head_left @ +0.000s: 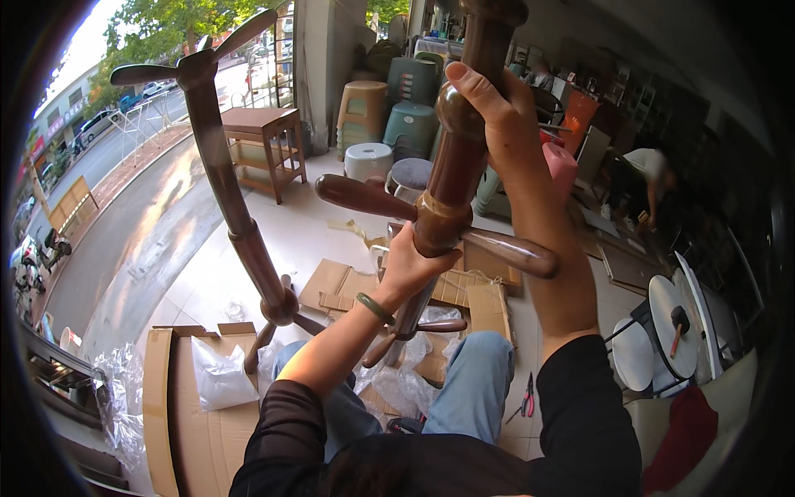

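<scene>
A dark brown wooden coat stand (454,170) rises in front of me, tilted, its top beyond the upper edge. My right hand (507,124) is wrapped round its upper pole beside a rounded bulge, the thumb pointing up. Lower down, my left hand (411,267) grips the pole just under a hub with two pegs (364,195) reaching out to the sides. A green bangle (376,308) circles my left wrist. Near my knees, the stand's feet (439,325) spread above plastic wrap. Another brown coat stand (219,161) stands to the left, with arms at its top and splayed feet.
Flattened cardboard (203,451) and a white plastic bag (222,373) lie at the left. Red-handled pliers (527,402) rest on the floor by my right knee. Stacked stools (410,128) and a brown shelf table (263,149) stand behind. A person (642,170) bends over at the right.
</scene>
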The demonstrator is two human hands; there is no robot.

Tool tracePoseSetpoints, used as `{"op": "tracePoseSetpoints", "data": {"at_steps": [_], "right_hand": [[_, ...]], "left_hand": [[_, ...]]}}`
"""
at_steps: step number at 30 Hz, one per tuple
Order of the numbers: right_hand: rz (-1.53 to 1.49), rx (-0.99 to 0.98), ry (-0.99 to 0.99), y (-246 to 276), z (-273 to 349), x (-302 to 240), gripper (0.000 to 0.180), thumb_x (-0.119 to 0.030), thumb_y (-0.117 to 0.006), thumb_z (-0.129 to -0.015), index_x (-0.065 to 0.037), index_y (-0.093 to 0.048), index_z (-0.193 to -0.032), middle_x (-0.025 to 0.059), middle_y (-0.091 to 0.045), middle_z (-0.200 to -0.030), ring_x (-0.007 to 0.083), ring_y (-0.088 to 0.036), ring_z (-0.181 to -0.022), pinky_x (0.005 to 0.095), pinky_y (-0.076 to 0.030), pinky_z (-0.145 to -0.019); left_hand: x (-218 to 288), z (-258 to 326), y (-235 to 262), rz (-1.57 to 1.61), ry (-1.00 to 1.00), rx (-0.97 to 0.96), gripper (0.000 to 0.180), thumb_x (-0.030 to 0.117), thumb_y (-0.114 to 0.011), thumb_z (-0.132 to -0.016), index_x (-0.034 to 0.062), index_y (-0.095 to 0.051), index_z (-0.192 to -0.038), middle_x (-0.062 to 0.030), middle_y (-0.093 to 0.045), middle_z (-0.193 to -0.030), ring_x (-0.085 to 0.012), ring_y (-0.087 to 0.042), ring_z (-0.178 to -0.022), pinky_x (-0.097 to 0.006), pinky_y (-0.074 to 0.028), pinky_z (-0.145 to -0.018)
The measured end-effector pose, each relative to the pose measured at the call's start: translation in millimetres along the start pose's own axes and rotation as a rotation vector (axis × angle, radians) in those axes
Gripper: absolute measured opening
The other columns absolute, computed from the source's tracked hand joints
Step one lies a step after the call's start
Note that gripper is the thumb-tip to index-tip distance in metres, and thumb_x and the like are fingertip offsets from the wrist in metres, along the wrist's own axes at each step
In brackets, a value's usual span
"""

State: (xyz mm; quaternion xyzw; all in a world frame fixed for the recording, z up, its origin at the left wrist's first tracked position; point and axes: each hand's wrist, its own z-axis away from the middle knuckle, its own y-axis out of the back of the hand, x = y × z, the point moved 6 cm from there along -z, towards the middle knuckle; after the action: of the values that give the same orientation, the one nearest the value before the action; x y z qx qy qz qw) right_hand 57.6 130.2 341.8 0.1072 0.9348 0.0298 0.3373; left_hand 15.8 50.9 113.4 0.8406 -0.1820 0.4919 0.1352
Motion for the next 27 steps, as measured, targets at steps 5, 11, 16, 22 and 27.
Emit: {"op": "tracePoseSetpoints", "data": {"at_steps": [5,11,16,22,27], "right_hand": [[0.269,-0.090,0.006,5.2,-2.1,-14.2,0.036,-0.037,-0.068,-0.090,-0.002,-0.065,-0.088,0.0054,-0.066,-0.076,0.0131,-0.061,-0.068,0.0281,-0.047,-0.066],[0.666,0.250,-0.103,32.1,-32.5,23.5,0.043,-0.046,-0.069,-0.087,-0.004,-0.065,-0.094,0.0037,-0.064,-0.080,0.0110,-0.059,-0.073,0.0258,-0.046,-0.070],[0.288,0.061,-0.164,56.0,-26.6,22.2,0.034,-0.035,-0.073,-0.081,-0.005,-0.064,-0.092,0.0077,-0.068,-0.085,0.0184,-0.065,-0.078,0.0311,-0.051,-0.074],[-0.535,-0.749,-0.088,45.6,-5.7,0.5,0.036,-0.027,-0.068,-0.077,-0.005,-0.054,-0.102,0.0126,-0.063,-0.100,0.0298,-0.064,-0.096,0.0411,-0.050,-0.086],[-0.218,-0.388,-0.203,51.9,-10.3,5.8,0.031,-0.025,-0.070,-0.077,-0.003,-0.060,-0.096,0.0113,-0.065,-0.092,0.0253,-0.066,-0.088,0.0381,-0.053,-0.082]], "left_hand": [[4.4,12.3,-3.2,-0.071,-0.038,0.217,0.061,0.029,-0.084,-0.067,-0.0006,-0.057,-0.113,-0.0172,-0.068,-0.104,-0.0276,-0.067,-0.098,-0.038,-0.052,-0.085],[5.8,-14.2,-30.9,-0.392,-0.156,0.626,0.061,0.030,-0.084,-0.069,-0.0005,-0.055,-0.113,-0.0215,-0.068,-0.097,-0.0400,-0.066,-0.091,-0.046,-0.052,-0.080],[2.9,-21.9,-36.8,-0.099,-0.178,0.285,0.060,0.027,-0.085,-0.069,0.0022,-0.056,-0.115,-0.0129,-0.066,-0.100,-0.0267,-0.065,-0.095,-0.038,-0.050,-0.086],[15.7,-25.2,-46.0,0.432,-0.014,-0.686,0.053,0.023,-0.081,-0.076,0.0021,-0.058,-0.119,-0.0054,-0.063,-0.113,-0.0113,-0.056,-0.106,-0.031,-0.045,-0.095],[8.6,-31.3,-42.0,0.409,0.085,-0.470,0.045,0.021,-0.078,-0.075,0.0007,-0.061,-0.112,-0.0042,-0.065,-0.100,-0.0109,-0.060,-0.093,-0.028,-0.049,-0.084]]}}
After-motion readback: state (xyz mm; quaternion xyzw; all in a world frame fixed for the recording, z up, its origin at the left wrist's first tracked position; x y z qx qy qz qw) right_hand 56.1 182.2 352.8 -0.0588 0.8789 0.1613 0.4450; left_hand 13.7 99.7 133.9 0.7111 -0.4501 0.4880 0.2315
